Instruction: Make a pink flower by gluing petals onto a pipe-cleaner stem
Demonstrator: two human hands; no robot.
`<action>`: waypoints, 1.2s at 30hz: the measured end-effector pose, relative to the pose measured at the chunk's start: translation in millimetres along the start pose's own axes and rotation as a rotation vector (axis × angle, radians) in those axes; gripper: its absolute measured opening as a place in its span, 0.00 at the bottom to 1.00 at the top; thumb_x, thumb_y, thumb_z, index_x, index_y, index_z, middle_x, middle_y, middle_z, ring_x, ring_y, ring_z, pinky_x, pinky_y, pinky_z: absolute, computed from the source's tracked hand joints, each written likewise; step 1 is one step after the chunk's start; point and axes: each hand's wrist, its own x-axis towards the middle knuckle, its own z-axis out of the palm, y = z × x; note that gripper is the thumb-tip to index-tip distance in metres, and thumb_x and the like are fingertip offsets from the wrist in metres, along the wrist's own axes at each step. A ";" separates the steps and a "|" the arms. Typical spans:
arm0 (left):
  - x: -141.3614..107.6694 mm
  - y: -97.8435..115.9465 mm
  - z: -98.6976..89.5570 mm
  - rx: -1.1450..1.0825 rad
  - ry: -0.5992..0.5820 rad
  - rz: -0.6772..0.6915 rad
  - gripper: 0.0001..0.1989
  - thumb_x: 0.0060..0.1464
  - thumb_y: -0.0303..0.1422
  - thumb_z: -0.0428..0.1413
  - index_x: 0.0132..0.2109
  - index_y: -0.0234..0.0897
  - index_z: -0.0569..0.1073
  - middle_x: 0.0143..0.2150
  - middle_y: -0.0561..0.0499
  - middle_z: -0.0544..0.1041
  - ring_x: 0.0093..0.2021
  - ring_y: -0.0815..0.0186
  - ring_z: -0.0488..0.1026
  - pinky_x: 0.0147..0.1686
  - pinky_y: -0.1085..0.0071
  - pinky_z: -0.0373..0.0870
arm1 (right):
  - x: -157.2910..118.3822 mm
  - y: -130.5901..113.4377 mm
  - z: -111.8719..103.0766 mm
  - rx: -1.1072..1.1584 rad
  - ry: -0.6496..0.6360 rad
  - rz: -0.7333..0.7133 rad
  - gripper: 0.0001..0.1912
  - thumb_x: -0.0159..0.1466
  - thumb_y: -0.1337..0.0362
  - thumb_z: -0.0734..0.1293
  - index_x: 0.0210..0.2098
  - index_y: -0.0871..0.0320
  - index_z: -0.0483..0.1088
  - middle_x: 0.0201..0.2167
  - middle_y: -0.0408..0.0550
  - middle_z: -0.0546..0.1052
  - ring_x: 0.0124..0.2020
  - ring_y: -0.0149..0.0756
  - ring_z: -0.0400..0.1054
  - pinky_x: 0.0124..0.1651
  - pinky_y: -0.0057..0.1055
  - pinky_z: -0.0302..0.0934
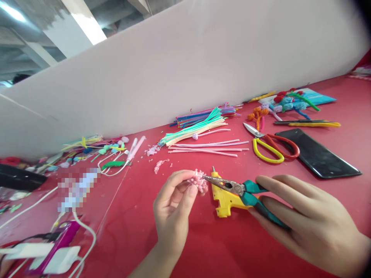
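Note:
Between the thumb and fingers of my left hand (174, 208) is a small pink pipe-cleaner flower (198, 180) with a curly, bunched surface. My right hand (313, 220) grips the teal handles of a pair of needle-nose pliers (228, 186). The plier tips point left and meet the flower's right edge; whether they pinch a strand is too small to tell. Behind the pliers a yellow glue gun (224, 201) lies on the red table (220, 243), its rear part hidden by the pliers and my right hand.
Pink pipe cleaners (208, 148) lie ahead, before a turquoise and cream bundle (194, 129). Scissors (269, 144) and a black phone (317, 152) are at the right. Finished twisted flowers (285, 101) sit farther back. White cables (87, 227) run along the left. A pale partition (174, 73) bounds the back.

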 end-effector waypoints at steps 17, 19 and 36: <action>7.2 -1.8 -4.0 -0.023 0.072 -0.048 0.09 0.54 0.28 0.58 0.44 0.40 0.77 0.34 0.50 0.78 0.34 0.67 0.75 0.37 0.71 0.75 | 5.4 3.4 -0.9 -0.004 0.021 0.031 0.03 0.61 0.67 0.65 0.31 0.59 0.70 0.42 0.55 0.72 0.36 0.41 0.68 0.37 0.37 0.63; 9.4 -1.5 -4.0 -0.034 0.089 -0.061 0.09 0.53 0.29 0.58 0.43 0.39 0.78 0.36 0.50 0.79 0.33 0.68 0.75 0.36 0.73 0.74 | 5.0 5.0 -1.2 0.047 0.021 0.029 0.02 0.61 0.67 0.64 0.32 0.58 0.69 0.42 0.55 0.72 0.37 0.41 0.69 0.37 0.37 0.64; 5.1 4.7 5.5 0.075 0.057 -0.132 0.11 0.49 0.32 0.62 0.42 0.42 0.79 0.38 0.50 0.78 0.38 0.67 0.75 0.38 0.75 0.73 | 2.9 6.3 2.8 0.042 0.009 -0.008 0.02 0.61 0.66 0.64 0.33 0.56 0.68 0.40 0.52 0.73 0.34 0.40 0.68 0.34 0.38 0.65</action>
